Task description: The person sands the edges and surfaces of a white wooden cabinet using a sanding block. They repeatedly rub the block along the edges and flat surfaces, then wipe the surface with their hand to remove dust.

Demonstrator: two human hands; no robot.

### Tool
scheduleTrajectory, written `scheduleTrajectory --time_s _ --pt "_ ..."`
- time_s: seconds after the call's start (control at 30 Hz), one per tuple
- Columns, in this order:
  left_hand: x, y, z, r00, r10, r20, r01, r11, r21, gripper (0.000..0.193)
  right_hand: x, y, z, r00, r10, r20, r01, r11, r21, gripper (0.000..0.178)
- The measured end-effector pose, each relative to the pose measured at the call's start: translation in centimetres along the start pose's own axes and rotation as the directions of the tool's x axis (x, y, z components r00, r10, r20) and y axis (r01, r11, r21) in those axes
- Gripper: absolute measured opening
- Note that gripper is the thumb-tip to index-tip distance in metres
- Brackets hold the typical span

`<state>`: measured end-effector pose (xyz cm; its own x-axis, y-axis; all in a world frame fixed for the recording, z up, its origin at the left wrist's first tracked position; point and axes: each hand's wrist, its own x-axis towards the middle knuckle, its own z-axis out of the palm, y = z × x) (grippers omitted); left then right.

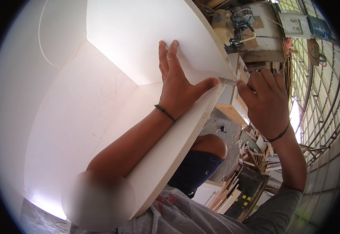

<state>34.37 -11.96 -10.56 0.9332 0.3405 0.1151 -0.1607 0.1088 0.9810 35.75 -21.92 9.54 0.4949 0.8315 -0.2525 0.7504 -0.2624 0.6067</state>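
Note:
A white cabinet carcass (111, 97) fills the left and middle, its inner panels meeting in corners. My left hand (175, 74) lies against one white panel (138, 27) with fingers spread, and its thumb reaches the front edge where two panels meet. In my right hand (265, 95), closed, is a flat scraper (228, 81) with a thin greyish blade, smeared with pale residue. Its handle is hidden by my fingers. The blade lies across the corner of the panel edges, its tip close to my left thumb; whether they touch, I cannot tell.
Beyond the panel edge stands a compressor-like machine (222, 25) with hoses. A white box with wooden edges (232, 111) sits below the corner. Scrap wood strips (226, 195) and offcuts (251, 146) lie on the right. A ribbed metal wall (318, 97) rises behind.

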Motion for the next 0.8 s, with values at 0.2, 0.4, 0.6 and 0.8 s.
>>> scheduleTrajectory --time_s 0.2,0.4,0.6,0.8 --pt "0.2 0.6 0.4 0.998 -0.062 -0.004 0.063 0.997 0.045 0.118 0.3 0.2 0.3 0.997 -0.061 -0.045 0.06 0.998 -0.028 0.014" --pt "0.6 0.7 0.5 0.996 -0.089 -0.022 0.091 0.99 0.112 0.117 0.8 0.6 0.6 0.993 -0.094 -0.075 0.088 0.992 -0.088 0.01" --pt "0.4 0.2 0.5 0.997 -0.072 -0.04 0.075 0.994 0.078 0.105 -0.2 0.0 0.7 0.994 0.058 -0.094 -0.062 0.997 -0.043 0.007" --pt "0.4 0.6 -0.1 0.991 0.11 -0.082 -0.111 0.994 -0.002 0.044 -2.3 0.0 0.1 0.921 0.351 -0.168 -0.298 0.914 0.276 0.012"
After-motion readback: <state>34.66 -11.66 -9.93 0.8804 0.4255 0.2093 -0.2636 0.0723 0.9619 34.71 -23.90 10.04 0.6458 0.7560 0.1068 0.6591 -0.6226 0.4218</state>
